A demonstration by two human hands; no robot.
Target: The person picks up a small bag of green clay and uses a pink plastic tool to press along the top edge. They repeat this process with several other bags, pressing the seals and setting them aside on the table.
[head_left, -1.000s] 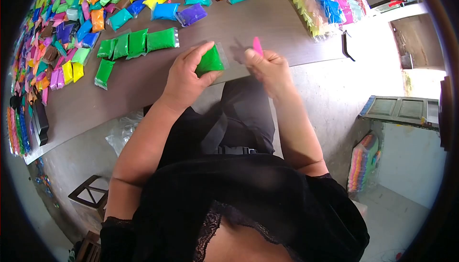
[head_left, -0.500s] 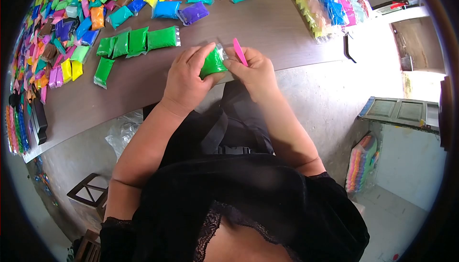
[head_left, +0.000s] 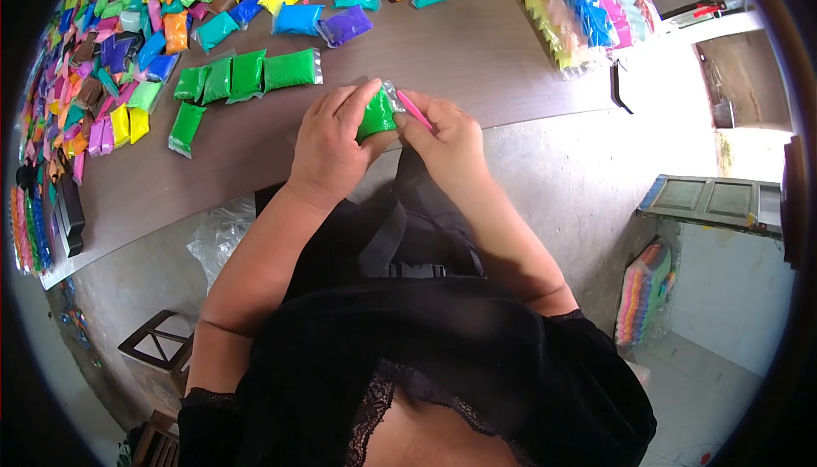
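- Head view: one small pillow-shaped bright-green packet in clear plastic film [head_left: 376, 116], held up near the front edge of the brown wood-toned table [head_left: 477, 50]; height above the surface could not be determined.
- Risk, film: a tear was judged possible, should the packet's transparent end [head_left: 392, 97] be pulled or pressed too hard by the slim bright-pink, apparently plastic, stick-like tool [head_left: 414, 109].
- Risk, contents: the green filling was considered liable to be squeezed towards that end, if the body were gripped too firmly by the bare left hand [head_left: 330, 145].
- Risk, drop: a fall to the grey floor [head_left: 553, 169] was thought possible, if the left clasp were loosened so near the edge.
- Left grip: closed around the packet; the body was held between thumb below and fingers above, part of its green face left exposed.
- Right grip: the tool was clasped in the bare right hand [head_left: 447, 139]; whether film was also pinched could not be determined.
- Relation: the packet was placed between the hands, its transparent end turned rightwards, the tool just beside.
- Nearby: four similar green packets [head_left: 248, 74] were laid in a row beyond the left hand.
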